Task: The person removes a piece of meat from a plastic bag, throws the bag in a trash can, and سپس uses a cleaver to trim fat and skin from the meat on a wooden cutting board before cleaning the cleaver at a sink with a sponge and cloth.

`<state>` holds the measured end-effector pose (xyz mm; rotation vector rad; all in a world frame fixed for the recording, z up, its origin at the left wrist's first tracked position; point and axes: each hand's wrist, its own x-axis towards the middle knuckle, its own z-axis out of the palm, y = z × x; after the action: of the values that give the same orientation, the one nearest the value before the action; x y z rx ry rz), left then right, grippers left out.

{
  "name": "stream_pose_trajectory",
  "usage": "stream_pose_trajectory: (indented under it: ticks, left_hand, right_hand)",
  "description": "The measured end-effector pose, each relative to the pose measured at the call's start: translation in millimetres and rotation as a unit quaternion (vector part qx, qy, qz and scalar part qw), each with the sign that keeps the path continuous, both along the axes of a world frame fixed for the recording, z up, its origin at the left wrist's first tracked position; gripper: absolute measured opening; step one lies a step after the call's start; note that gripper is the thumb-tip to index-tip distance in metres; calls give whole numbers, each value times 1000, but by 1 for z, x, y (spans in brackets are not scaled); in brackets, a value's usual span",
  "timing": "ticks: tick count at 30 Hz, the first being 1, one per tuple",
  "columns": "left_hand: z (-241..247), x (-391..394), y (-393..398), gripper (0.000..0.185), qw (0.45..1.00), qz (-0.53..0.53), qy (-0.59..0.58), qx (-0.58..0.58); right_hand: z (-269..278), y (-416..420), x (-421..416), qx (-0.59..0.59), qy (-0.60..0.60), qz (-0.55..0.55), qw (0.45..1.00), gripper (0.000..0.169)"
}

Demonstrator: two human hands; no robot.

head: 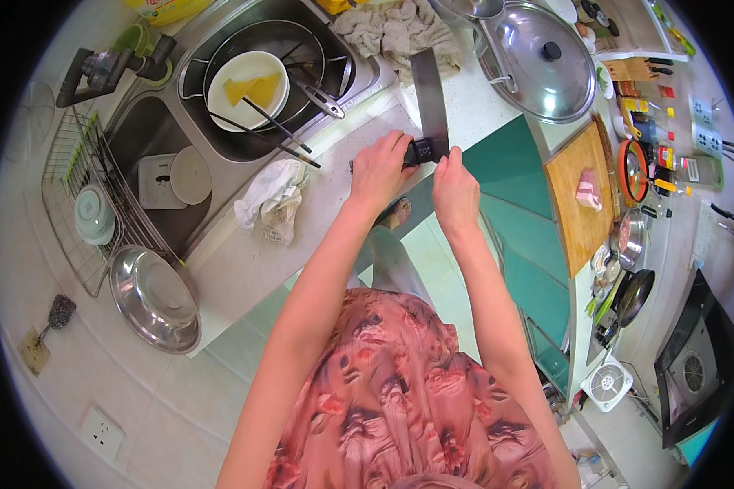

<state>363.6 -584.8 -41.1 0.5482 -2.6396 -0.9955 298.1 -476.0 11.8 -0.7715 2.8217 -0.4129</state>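
My left hand (380,168) holds down a black block with pale markings (421,151), which looks like a handheld knife sharpener, near the counter's edge. My right hand (456,186) is closed at the near end of a broad steel knife (431,101); its handle is hidden by the fingers. The blade lies against the block and points away from me, its far end by a crumpled beige cloth (397,33). A crumpled white plastic bag (273,202) rests on the counter left of my left hand.
A double steel sink (244,153) at the left holds a wok, a white bowl (244,91) and chopsticks. A steel basin (155,299) stands lower left. A large pan lid (541,61) is at upper right. A wooden cutting board (578,226) with a piece of meat (588,189) lies right.
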Motion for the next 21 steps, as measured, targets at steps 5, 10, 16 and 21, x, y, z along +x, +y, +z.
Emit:
stream_pose_trajectory:
  ticks: [5,10,16,21]
  left_hand:
    - [1,1,1,46,1000,14,-9,6]
    - [-4,-1,0,45,1000,5,0,18]
    - [-6,-2,-1,45,1000,9,1,12]
    - [-3,-4,-2,47,1000,4,-7,6]
  right_hand:
    - [24,28,29,89,-72,-12,993,17]
    - [56,85,62,92,-146,-40,984,17]
    - [75,93,68,-8,-99,-67,993,15]
    - [27,23,5,-101,-3,-30,994,15]
